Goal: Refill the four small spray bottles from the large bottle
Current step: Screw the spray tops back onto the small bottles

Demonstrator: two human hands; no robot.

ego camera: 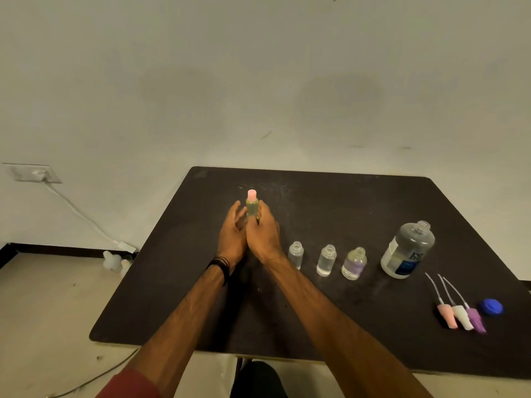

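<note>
Pale wall [258, 81] rises behind a dark tabletop [330, 202], with a wall socket [34, 173] at the left and a white cable [83, 216] running from it down to the floor [51, 311].

Toward the far side of the tabletop stands a capped spray bottle [252, 206], greenish with a pink cap, upright, long axis vertical, cap pointing up. The right hand [263, 234] grips its body, fingers [263, 209] curled round the right side. The left hand [231, 232] sits just beside it on the left, fingers [237, 209] loosely spread and slightly bent; they seem close to the bottle, but whether they touch it is hard to tell from this angle. A dark band [219, 265] circles the left wrist.

To the right, nearer the person, three uncapped small bottles stand upright in a row, necks up: first [296, 254], second [326, 259] and third [354, 262], the last with a purple tinge low down. Further right the large bottle [408, 249] stands open-necked, with a blue label.

Near the right edge lie three spray heads side by side, tubes pointing away from the person: pink [446, 315], white [461, 317] and purple [475, 318]. A blue cap [491, 307] rests just beside them.
</note>
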